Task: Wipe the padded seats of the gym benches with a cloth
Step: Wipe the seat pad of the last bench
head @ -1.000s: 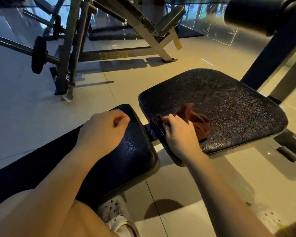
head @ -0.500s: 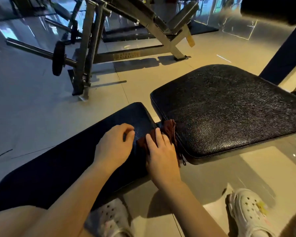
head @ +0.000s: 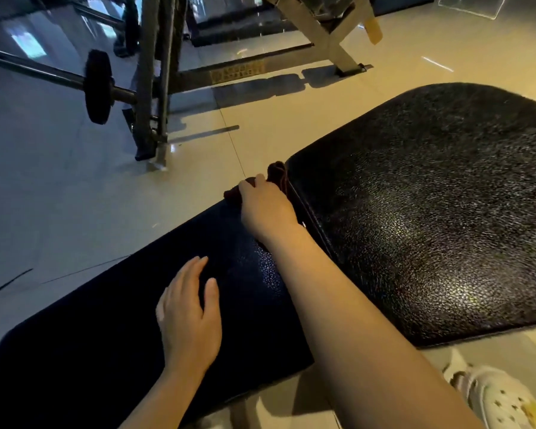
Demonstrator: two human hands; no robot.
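A dark brown cloth [head: 276,174] lies bunched at the far corner of the long black bench pad [head: 112,329], right by the gap to the wider textured black seat pad [head: 440,218]. My right hand [head: 265,207] lies on top of the cloth, fingers bent over it, and presses it onto the pad's far end; most of the cloth is hidden under the hand. My left hand [head: 191,317] rests flat on the long pad nearer to me, fingers straight and slightly spread.
A metal rack [head: 150,88] with a barbell and black weight plate [head: 98,86] stands on the tiled floor beyond the bench. An incline bench frame [head: 325,32] sits at the back. My white perforated shoe [head: 498,397] is at the lower right.
My right hand slid the cloth off the wide seat pad, over the gap and out to the far corner of the long pad. My left hand drew back along that pad and flattened.
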